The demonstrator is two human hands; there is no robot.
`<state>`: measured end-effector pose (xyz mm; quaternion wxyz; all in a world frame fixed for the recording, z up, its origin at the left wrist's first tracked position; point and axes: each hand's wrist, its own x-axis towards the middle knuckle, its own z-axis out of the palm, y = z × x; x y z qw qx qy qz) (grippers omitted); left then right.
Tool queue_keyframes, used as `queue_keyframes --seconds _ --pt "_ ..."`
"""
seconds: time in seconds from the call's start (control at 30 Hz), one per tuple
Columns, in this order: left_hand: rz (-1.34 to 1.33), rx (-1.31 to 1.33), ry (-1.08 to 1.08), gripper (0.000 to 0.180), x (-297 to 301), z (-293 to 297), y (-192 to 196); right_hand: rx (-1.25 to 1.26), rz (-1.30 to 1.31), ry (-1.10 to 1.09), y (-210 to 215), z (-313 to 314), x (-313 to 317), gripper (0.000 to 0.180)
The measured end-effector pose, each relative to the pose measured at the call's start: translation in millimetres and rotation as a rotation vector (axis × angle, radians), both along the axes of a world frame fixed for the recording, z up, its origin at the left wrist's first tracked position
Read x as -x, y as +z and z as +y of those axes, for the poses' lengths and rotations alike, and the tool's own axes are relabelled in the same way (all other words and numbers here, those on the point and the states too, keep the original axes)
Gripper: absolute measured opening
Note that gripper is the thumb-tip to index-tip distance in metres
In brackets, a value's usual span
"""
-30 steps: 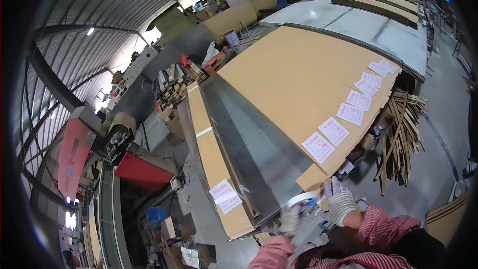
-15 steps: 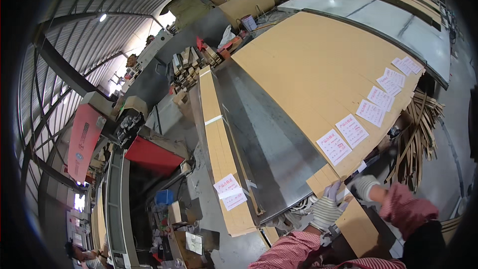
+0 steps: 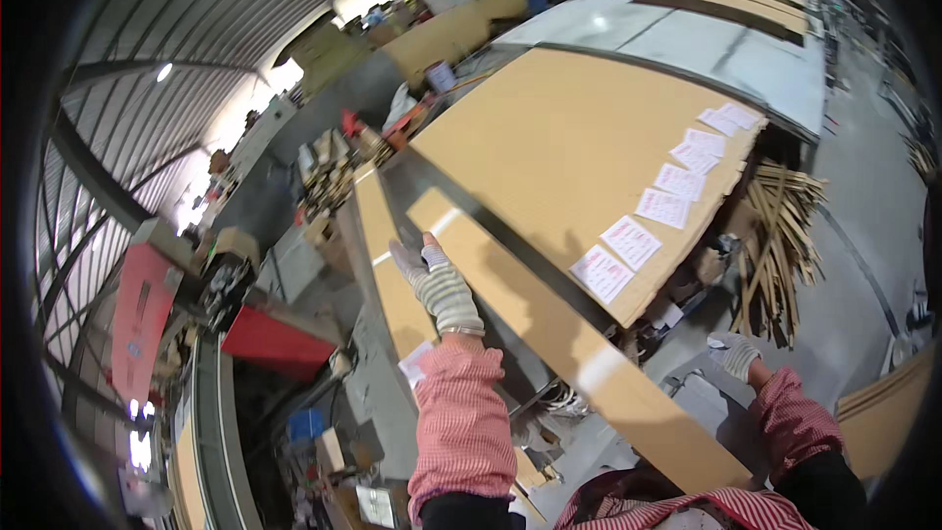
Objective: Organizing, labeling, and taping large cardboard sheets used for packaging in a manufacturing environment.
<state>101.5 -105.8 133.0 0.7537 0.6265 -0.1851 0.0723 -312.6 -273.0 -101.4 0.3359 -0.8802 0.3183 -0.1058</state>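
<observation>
Head view, looking down over a workshop bench. A long cardboard strip (image 3: 559,334) lies between the person's two hands, its long axis running diagonally from the upper left, near the left hand (image 3: 439,285), down to the lower right, close by the chest. The left hand — in a striped knit glove, arm stretched forward — rests with fingers extended flat at the strip's far end, beside the grey metal channel (image 3: 491,226); it is not closed around anything that can be seen. The right hand (image 3: 734,355), also gloved, sits lower and well to the right of the strip's near half, apart from it; whether it grips anything cannot be told. The two hands are well apart. Beyond the channel lies a broad cardboard sheet (image 3: 559,128) carrying a row of paper labels (image 3: 667,208) along its near edge. A bundle of wooden slats (image 3: 780,245) leans below that edge — open floor lies to the right.
</observation>
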Motion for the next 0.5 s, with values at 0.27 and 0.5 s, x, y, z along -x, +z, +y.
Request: queue_keyframes --seconds 0.27,0.5 --pt "-0.520 -1.546 -0.508 0.036 98.6 11.1 -73.4 -0.030 -0.133 0.061 -23.6 1.9 15.9 0.029" --pt "-0.401 -1.345 -0.494 0.047 106.1 -36.1 -73.1 -0.360 0.136 0.100 -16.9 -33.1 13.9 0.029"
